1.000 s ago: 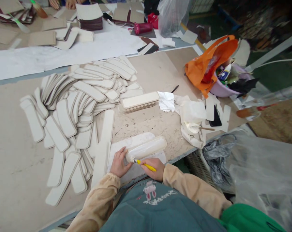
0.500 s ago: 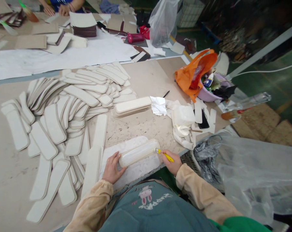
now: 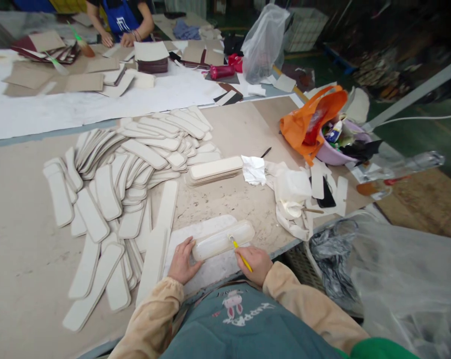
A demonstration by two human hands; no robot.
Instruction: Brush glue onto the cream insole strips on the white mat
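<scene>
Two hands busy: my L hand (image 3: 182,262), fingers spread, steadies the pale strip (image 3: 221,241) on the sheet (image 3: 210,226); R hand (image 3: 255,264) grips yellow brush (image 3: 245,261). If L slips, strip could skid & brush prob. overshoots.

Holding both arms (image 3: 152,311) out in front of the apron (image 3: 243,331), sleeves (image 3: 307,296) down to the wrists. Resting the left hand (image 3: 183,262) ahead of the apron's left side, palm down, thumb spread from the fingers. Holding the right hand (image 3: 255,263) curled ahead of its right side, fingers and thumb pinched close.
</scene>
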